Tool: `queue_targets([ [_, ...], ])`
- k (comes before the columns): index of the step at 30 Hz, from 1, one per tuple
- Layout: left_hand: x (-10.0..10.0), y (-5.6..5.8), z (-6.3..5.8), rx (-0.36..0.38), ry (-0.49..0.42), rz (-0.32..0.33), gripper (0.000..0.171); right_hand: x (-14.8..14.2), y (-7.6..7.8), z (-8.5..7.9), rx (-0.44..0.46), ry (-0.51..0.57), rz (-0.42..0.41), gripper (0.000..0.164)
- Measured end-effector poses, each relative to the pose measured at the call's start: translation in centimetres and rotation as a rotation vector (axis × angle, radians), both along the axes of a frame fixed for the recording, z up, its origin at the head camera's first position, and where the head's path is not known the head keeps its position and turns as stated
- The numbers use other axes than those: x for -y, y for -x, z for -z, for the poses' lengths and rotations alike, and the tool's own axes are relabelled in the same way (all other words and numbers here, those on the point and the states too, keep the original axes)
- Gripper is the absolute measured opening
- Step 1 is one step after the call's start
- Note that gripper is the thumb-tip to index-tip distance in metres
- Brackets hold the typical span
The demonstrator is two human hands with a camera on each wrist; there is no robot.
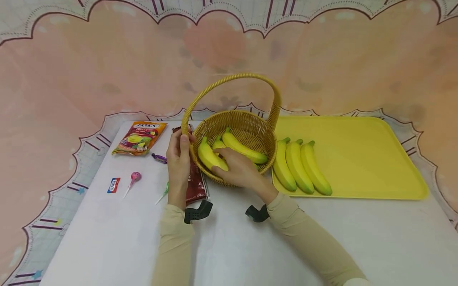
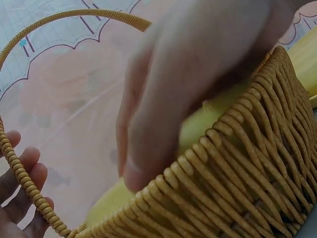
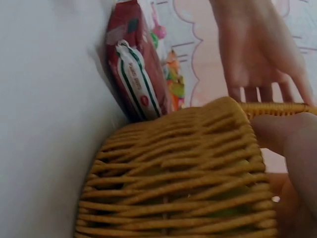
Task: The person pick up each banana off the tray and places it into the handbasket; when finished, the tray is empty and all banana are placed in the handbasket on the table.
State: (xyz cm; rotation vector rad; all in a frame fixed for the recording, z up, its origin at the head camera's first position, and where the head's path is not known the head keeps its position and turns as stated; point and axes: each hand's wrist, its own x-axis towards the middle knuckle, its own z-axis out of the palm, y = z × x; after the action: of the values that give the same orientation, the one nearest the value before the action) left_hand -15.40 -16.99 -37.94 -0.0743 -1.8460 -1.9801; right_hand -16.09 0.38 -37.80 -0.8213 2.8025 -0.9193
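Observation:
A wicker basket [image 1: 234, 180] with a tall arched handle [image 1: 247, 74] stands mid-table. Three bananas lie inside: a left banana [image 1: 206, 153], a far banana [image 1: 241, 147], and a middle one, mostly covered by my right hand. My left hand [image 1: 179, 159] holds the left foot of the handle, its fingers [image 2: 37, 173] behind the wound cane. My right hand [image 1: 237, 167] reaches in over the near rim, thumb and fingers curled down around the middle banana [image 1: 217, 142]. The fingertips are partly hidden among the fruit.
Right of the basket, a yellow tray [image 1: 365, 159] bears three bananas [image 1: 300, 167]. A dark red bag [image 1: 196, 184] lies close at the basket's left. Farther left are an orange candy bag [image 1: 139, 138], a purple-wrapped candy [image 1: 159, 158], a pink lollipop [image 1: 135, 177], a green lollipop [image 1: 166, 188] and a small packet [image 1: 113, 185].

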Motion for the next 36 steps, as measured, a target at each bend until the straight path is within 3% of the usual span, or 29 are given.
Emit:
queue_targets([
  [9,-0.1,-0.2,-0.2,0.007,0.002,-0.011,0.029,-0.7,-0.2,0.2,0.024,0.042,-0.020,0.050],
  [21,-0.1,0.0,-0.1,-0.011,-0.010,-0.002,0.030,-8.5,-0.6,-0.2,-0.090,0.279,0.119,0.032],
  [29,-0.1,-0.1,-0.3,0.016,0.005,-0.025,0.030,-14.1,-0.9,0.9,-0.112,0.262,0.256,0.033],
  [36,-0.2,-0.2,-0.3,0.033,-0.003,-0.020,0.040,-18.8,-1.3,2.3,-0.073,0.148,0.376,0.039],
])
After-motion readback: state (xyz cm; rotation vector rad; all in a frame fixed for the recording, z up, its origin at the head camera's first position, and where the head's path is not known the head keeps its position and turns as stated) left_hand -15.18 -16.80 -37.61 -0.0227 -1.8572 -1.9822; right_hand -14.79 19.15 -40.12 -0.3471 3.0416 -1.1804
